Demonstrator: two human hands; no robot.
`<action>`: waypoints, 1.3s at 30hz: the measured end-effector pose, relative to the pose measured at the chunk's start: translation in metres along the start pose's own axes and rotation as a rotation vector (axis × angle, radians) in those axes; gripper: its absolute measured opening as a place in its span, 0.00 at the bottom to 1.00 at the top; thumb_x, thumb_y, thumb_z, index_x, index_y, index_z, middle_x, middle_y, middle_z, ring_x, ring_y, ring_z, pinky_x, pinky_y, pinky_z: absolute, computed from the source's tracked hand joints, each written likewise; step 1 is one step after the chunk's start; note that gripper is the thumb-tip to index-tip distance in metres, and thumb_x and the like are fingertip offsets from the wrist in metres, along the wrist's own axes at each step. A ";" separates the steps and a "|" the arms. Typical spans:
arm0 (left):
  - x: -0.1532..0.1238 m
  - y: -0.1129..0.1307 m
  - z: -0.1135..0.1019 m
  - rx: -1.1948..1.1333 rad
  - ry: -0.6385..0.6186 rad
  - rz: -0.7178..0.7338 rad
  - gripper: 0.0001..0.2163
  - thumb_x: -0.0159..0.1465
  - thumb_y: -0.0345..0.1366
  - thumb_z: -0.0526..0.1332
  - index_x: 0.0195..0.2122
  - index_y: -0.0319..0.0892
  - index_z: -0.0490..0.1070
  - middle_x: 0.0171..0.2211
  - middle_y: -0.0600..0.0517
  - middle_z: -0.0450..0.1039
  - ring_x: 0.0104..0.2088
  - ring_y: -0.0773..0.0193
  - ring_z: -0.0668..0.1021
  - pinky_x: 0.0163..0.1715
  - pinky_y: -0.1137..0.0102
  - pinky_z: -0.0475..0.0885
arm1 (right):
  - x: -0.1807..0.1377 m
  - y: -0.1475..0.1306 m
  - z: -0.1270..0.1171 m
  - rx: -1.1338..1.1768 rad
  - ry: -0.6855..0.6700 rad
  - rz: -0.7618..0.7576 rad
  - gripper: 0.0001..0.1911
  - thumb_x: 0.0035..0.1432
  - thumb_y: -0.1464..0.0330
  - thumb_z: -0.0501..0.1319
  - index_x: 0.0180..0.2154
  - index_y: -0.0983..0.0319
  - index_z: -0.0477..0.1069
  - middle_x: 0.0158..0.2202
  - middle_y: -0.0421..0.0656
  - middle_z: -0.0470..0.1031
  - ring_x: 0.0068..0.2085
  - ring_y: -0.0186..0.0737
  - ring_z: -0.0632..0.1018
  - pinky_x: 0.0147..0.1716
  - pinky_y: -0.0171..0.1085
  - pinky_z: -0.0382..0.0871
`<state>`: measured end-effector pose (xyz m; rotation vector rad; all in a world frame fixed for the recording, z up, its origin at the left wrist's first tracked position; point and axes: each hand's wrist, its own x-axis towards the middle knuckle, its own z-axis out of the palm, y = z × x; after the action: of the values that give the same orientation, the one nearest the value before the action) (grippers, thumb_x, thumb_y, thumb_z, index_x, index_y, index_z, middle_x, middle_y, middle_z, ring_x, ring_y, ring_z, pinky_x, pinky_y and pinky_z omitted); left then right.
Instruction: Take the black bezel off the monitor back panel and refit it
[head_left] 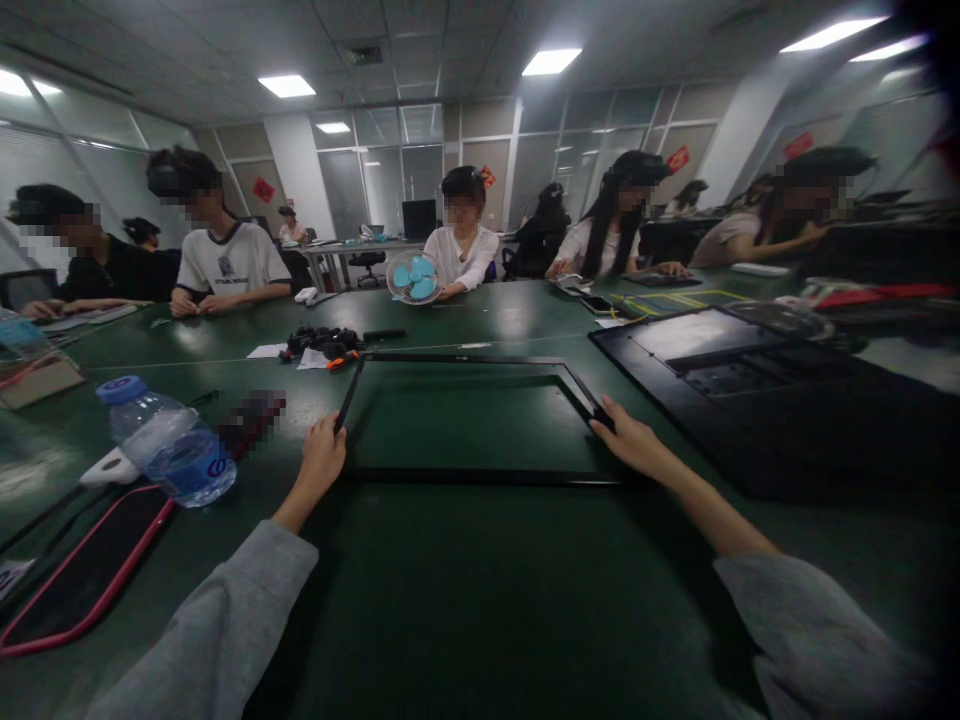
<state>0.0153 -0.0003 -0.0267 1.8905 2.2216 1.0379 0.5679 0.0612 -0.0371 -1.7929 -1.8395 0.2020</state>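
Observation:
A thin black rectangular frame, like a screen bezel with an open middle, is held over the green table. My left hand grips its left side, fingers closed around the edge. Its right side is in the grasp of my right hand, thumb on top. The far bar sits higher in view than the near one, and a shadow of the frame falls on the tabletop. To the right lies a large black panel with raised parts and a shiny lighter area.
On the left, a water bottle with a blue cap leans beside a red-edged phone. Dark cables and tools lie beyond the frame, with orange pieces. A small blue fan stands across the table, where several people sit.

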 end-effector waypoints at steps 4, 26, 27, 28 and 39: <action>-0.002 0.002 -0.002 0.137 -0.065 -0.098 0.20 0.70 0.36 0.51 0.60 0.36 0.69 0.60 0.36 0.71 0.60 0.44 0.72 0.59 0.51 0.67 | 0.002 0.007 0.001 0.031 -0.046 -0.063 0.39 0.56 0.65 0.57 0.68 0.69 0.56 0.61 0.58 0.71 0.62 0.55 0.72 0.63 0.50 0.63; -0.025 0.044 -0.023 -0.008 -0.288 0.344 0.18 0.70 0.49 0.55 0.56 0.52 0.74 0.62 0.47 0.71 0.62 0.48 0.70 0.62 0.42 0.60 | 0.001 -0.006 -0.001 -0.006 0.116 -0.126 0.30 0.49 0.74 0.55 0.56 0.63 0.73 0.49 0.50 0.80 0.53 0.52 0.78 0.57 0.50 0.70; -0.027 0.046 -0.025 -0.009 -0.318 0.360 0.18 0.70 0.51 0.55 0.56 0.53 0.74 0.62 0.48 0.70 0.63 0.48 0.70 0.63 0.42 0.59 | 0.001 -0.006 -0.002 -0.003 0.116 -0.126 0.31 0.48 0.75 0.55 0.56 0.63 0.73 0.49 0.50 0.80 0.53 0.51 0.79 0.57 0.49 0.70; -0.030 0.049 -0.027 -0.009 -0.338 0.374 0.20 0.68 0.52 0.57 0.57 0.53 0.73 0.63 0.48 0.70 0.63 0.48 0.70 0.64 0.42 0.57 | 0.001 -0.006 -0.003 -0.002 0.118 -0.123 0.31 0.48 0.75 0.55 0.56 0.63 0.73 0.49 0.50 0.80 0.53 0.51 0.79 0.57 0.49 0.70; -0.026 0.042 -0.028 -0.074 -0.357 0.332 0.19 0.59 0.58 0.66 0.43 0.51 0.80 0.55 0.48 0.76 0.57 0.48 0.75 0.58 0.49 0.66 | -0.001 -0.002 -0.005 0.074 0.119 -0.060 0.26 0.55 0.69 0.57 0.56 0.65 0.71 0.53 0.54 0.78 0.56 0.53 0.77 0.59 0.53 0.68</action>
<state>0.0462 -0.0346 0.0066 2.2498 1.6965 0.7236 0.5691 0.0588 -0.0321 -1.6616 -1.7760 0.1358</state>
